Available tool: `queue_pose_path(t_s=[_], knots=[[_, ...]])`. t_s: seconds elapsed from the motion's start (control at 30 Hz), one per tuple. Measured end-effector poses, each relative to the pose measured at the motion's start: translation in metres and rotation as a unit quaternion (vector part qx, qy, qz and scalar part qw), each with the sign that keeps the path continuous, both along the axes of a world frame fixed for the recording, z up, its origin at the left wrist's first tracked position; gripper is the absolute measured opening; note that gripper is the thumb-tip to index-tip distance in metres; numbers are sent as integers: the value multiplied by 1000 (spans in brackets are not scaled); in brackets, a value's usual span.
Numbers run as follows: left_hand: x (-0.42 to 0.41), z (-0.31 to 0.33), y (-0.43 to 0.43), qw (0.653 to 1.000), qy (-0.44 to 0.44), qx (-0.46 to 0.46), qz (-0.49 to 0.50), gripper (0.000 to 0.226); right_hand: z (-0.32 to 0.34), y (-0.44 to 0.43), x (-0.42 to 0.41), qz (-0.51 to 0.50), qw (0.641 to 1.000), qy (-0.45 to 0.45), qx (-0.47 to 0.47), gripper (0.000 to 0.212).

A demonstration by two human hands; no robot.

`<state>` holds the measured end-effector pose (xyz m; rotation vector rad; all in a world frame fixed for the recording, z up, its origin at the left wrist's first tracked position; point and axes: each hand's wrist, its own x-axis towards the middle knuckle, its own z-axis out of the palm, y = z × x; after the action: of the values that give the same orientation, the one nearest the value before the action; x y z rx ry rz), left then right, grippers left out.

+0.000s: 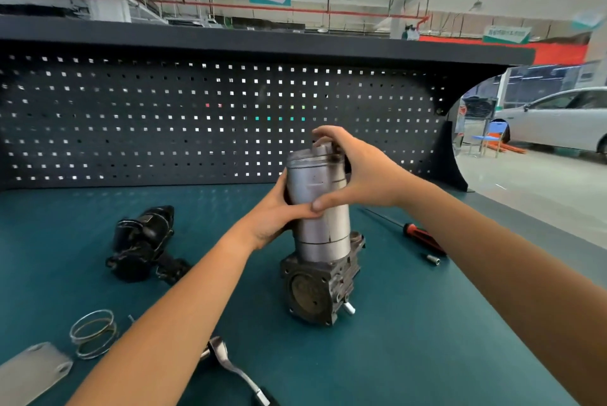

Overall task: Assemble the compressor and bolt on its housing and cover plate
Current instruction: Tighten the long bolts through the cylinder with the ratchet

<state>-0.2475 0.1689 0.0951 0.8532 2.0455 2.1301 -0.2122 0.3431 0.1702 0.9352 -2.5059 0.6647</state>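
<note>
A grey compressor body [320, 290] stands on the teal bench at centre, with a tall silver cylinder housing [320, 208] upright on top of it. My left hand [276, 218] grips the cylinder's left side at mid height. My right hand [358, 172] curls round its upper right side, thumb on the front and fingers over the top rim. A flat grey cover plate [33, 372] lies at the bottom left. A black motor unit [144, 244] lies to the left of the compressor.
A wire spring ring [93, 333] lies near the plate. A ratchet wrench [233, 369] sits at the front under my left forearm. A red-handled screwdriver [417, 234] and a small socket [433, 259] lie to the right. A black pegboard [197, 116] backs the bench.
</note>
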Motion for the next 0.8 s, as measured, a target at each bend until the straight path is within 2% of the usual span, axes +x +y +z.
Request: queue_pose_path(t_s=[0.13,0.2,0.3,0.4,0.47,0.57,0.67,0.8], knots=[[3,10,1,997,20,-50,-46,82,0,14,17,-20,996,83,28,80],[1,10,2,997,9,-41,-57,82,1,15,20,-38,993,105,49,79],[3,11,3,998,0,-36,-59,79,-1,11,21,-45,992,116,30,77],[10,15,2,997,44,-56,-27,106,-4,9,22,-44,993,109,7,77],[18,22,0,986,135,-97,28,112,-4,8,23,-47,993,105,0,78],[28,32,-4,944,269,-168,87,93,-6,9,25,-45,994,95,-17,76],[35,36,-3,935,294,-159,117,67,-7,12,26,-45,995,79,-42,80],[38,41,2,916,333,-148,168,47,-2,16,18,-47,997,64,4,86]])
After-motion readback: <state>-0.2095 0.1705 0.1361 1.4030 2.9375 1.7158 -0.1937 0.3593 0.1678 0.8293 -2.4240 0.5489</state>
